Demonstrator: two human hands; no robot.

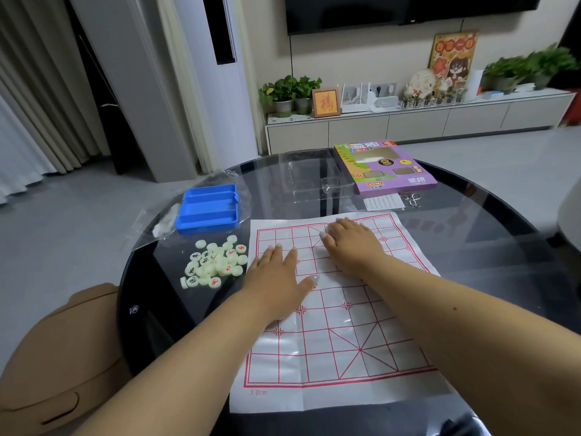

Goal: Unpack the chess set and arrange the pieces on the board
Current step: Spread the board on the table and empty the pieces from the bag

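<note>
Two bare hands pressed flat on the board (pixel 339 313), a white sheet with a red grid spread across the near half of the round dark glass counter (pixel 471 234). Left hand (pixel 278 275) palm down near the sheet's left edge, fingers spread and extended, thumb angled out to the right, clamped on nothing. Right hand (pixel 350 242) palm down farther up the sheet near the far palace diagonals, fingers straight and loosely together, nothing pinched between them that can be made out. Hands apart, a strip of grid visible between them. Creases and glare across the sheet; no pieces on any of its lines.

Pieces (pixel 215 262) heaped in a loose pile on the glass just left of the board: pale round discs, some face up with red or black characters, one at the near left edge tipped on its side. Blue tray (pixel 207 209) beyond the pile, open, with long compartments, resting partly on a clear plastic bag (pixel 157 225) that hangs over the counter's left rim. Clear plastic insert (pixel 311 176) at the far side of the counter, with the purple game box (pixel 385 166) lying flat just beside it on the right. Small printed paper slip (pixel 383 202) between box and board, metal rings (pixel 412 198) just right of it.
</note>
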